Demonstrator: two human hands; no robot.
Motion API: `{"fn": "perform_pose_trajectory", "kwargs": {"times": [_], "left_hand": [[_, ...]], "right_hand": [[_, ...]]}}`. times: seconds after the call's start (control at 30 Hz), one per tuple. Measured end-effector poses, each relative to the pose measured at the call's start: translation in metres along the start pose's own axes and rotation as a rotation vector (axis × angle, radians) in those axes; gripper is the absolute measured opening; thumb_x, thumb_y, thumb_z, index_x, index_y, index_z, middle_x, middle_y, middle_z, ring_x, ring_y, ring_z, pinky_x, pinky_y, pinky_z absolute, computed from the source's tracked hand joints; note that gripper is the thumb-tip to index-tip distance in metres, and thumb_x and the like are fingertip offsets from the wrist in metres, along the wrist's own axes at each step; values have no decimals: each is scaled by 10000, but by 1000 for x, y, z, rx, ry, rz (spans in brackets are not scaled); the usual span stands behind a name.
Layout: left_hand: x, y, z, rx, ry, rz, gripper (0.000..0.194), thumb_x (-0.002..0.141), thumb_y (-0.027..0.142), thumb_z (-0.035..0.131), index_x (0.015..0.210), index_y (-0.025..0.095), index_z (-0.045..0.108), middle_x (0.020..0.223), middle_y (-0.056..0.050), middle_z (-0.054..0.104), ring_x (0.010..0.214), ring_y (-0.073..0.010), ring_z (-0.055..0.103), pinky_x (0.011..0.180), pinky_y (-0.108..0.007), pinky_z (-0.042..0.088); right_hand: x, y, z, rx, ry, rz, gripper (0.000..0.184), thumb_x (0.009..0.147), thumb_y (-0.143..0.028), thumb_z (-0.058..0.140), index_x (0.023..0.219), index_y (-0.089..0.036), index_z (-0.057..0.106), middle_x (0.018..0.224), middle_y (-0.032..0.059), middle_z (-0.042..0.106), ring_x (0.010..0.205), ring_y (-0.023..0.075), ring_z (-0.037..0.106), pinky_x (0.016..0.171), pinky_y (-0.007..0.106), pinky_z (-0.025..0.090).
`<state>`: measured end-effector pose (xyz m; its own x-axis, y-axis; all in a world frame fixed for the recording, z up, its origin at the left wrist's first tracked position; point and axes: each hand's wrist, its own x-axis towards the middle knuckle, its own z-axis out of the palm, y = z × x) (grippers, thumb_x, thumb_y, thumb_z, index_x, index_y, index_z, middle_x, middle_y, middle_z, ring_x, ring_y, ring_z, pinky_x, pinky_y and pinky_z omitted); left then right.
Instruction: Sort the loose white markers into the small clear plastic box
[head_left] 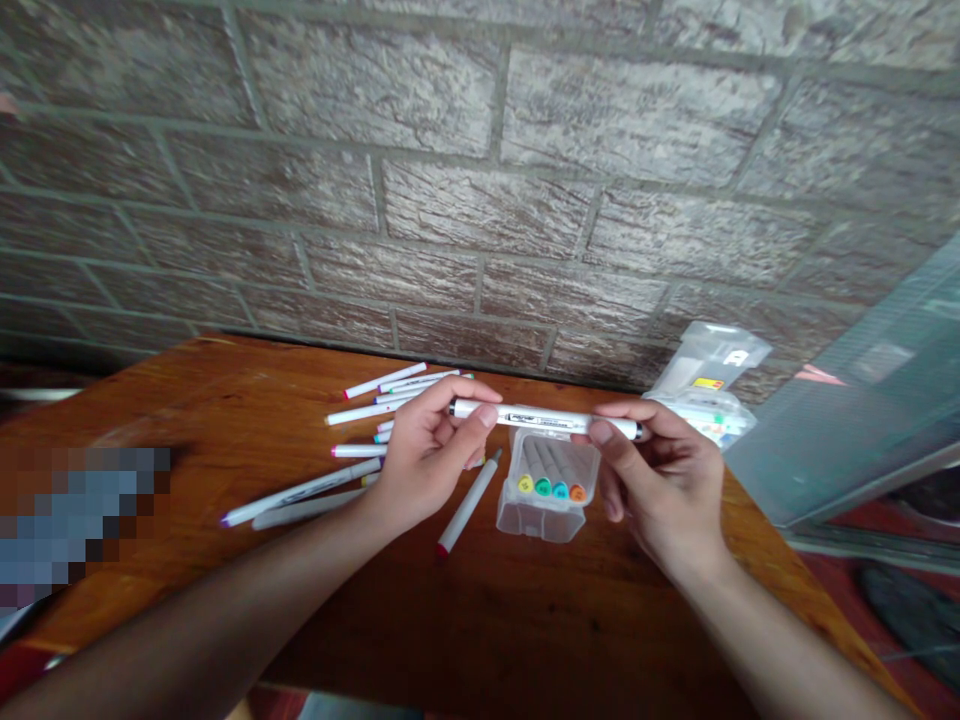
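Observation:
A white marker (546, 418) with dark ends is held level between my two hands. My left hand (431, 440) pinches its left end between thumb and fingers. At the other end, my right hand (667, 470) grips it the same way. Just below the marker stands an opened clear plastic case (541, 518), holding several markers with yellow, green, blue and orange caps (551, 488). One loose marker with a red end (466, 508) lies on the table between my left hand and the case. My left hand partly hides a spread of white markers (386, 380).
Loose markers with coloured ends (304, 492) lie on the left of the wooden table (600, 610). A second clear case (709, 375), lid raised, stands at the back right with markers inside. A brick wall (435, 210) borders the table's far edge; a glass panel (847, 400) is on the right.

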<state>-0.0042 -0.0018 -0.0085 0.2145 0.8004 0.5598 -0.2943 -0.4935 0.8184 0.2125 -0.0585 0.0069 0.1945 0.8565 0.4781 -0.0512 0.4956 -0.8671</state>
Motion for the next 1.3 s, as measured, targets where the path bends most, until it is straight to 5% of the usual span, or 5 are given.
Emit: {"fn": "perform_pose_trajectory", "kwargs": {"times": [0.1,0.27,0.57,1.07,1.3], "left_hand": [[-1,2,1,32,-6,-22,207,989,368,770,1016,170,713,634,48,573,458,-58,502,425,-164,386],[-2,-1,0,-18,-14,-5,164,1015,341,747,1051,182,734,590,59,554,464,-58,497,442,-158,400],[1,-4,2,-234,-17,-10,153,1033,327,718,1059,202,803,705,9,648,503,-57,487,466,-180,467],[0,2,1,5,6,-65,216,971,373,795,1012,169,734,584,46,586,445,-63,496,424,-171,390],[-1,-6,-3,-102,3,-62,152,1000,345,769,1054,203,763,665,38,608,496,-64,524,468,-186,437]], "right_hand": [[1,0,1,-7,9,-1,143,904,-277,893,989,-212,799,602,-20,754,261,56,511,279,114,372],[2,0,1,24,6,17,130,926,-292,870,1008,-218,803,782,26,839,272,57,532,275,136,393],[3,0,0,44,-4,42,122,966,-333,828,1014,-222,812,805,39,851,281,54,544,292,126,387],[2,-2,4,-8,28,35,181,865,-310,921,947,-213,792,579,-25,728,260,65,491,270,140,356],[2,-1,1,15,6,56,150,916,-325,869,984,-215,794,787,31,830,279,61,525,277,161,394]]}}
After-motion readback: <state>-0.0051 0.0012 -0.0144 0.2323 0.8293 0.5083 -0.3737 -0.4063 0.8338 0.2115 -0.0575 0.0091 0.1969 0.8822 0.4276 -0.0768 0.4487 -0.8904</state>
